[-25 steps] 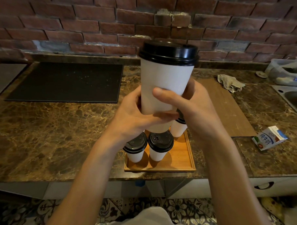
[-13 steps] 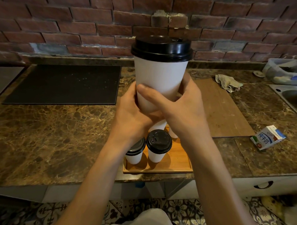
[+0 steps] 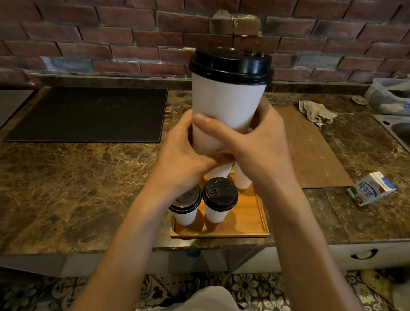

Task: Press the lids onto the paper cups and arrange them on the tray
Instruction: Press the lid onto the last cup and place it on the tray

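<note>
A tall white paper cup (image 3: 226,104) with a black lid (image 3: 231,66) on top is held upright in the air above the wooden tray (image 3: 250,218). My left hand (image 3: 187,159) and my right hand (image 3: 258,148) both grip its lower part, the right thumb lying across the front. On the tray stand lidded white cups: one at the front left (image 3: 185,206), one at the front middle (image 3: 219,198). Two more cup bodies (image 3: 241,180) show behind, their tops hidden by my hands.
A black mat (image 3: 90,114) lies at the back left of the marble counter (image 3: 57,184). A wooden board (image 3: 310,148) with a rag (image 3: 316,112) lies at the right, a milk carton (image 3: 371,192) nearer. A sink (image 3: 409,133) and plastic tub (image 3: 394,96) are far right.
The held cup has shifted slightly left and down in view, and the view has tilted a little. Both hands keep the same grip.
</note>
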The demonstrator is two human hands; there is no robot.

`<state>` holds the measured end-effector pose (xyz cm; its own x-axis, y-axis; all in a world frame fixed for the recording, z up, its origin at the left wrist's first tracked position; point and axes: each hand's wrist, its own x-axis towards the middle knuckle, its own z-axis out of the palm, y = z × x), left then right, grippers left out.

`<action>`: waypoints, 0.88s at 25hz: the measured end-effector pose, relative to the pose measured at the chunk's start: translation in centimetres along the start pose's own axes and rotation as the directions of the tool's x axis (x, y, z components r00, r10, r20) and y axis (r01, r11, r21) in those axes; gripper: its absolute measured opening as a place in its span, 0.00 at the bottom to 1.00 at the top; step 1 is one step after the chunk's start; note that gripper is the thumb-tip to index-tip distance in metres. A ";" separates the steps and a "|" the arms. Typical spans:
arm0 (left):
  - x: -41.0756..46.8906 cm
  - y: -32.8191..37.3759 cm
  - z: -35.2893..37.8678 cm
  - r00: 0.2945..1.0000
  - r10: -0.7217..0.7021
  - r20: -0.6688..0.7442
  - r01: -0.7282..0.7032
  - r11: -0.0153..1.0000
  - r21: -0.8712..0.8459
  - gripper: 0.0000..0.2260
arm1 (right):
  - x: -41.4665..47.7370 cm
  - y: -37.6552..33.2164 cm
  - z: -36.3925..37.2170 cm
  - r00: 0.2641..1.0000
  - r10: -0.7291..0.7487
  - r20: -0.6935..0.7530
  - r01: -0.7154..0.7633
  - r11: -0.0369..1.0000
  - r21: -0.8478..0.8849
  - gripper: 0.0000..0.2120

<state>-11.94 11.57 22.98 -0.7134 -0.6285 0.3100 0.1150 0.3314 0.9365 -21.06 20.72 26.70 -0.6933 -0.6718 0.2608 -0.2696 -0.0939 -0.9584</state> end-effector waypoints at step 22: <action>0.3 -0.2 0.2 0.999 -0.021 -0.041 0.020 1.000 -0.014 0.31 | 0.5 0.0 -0.2 0.992 0.069 0.102 -0.069 0.998 -0.003 0.34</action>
<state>-12.31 11.52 22.88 -0.6866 -0.6638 0.2967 0.1102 0.3084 0.9449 -21.52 20.49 26.90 -0.6387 -0.7478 0.1810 -0.2232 -0.0450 -0.9737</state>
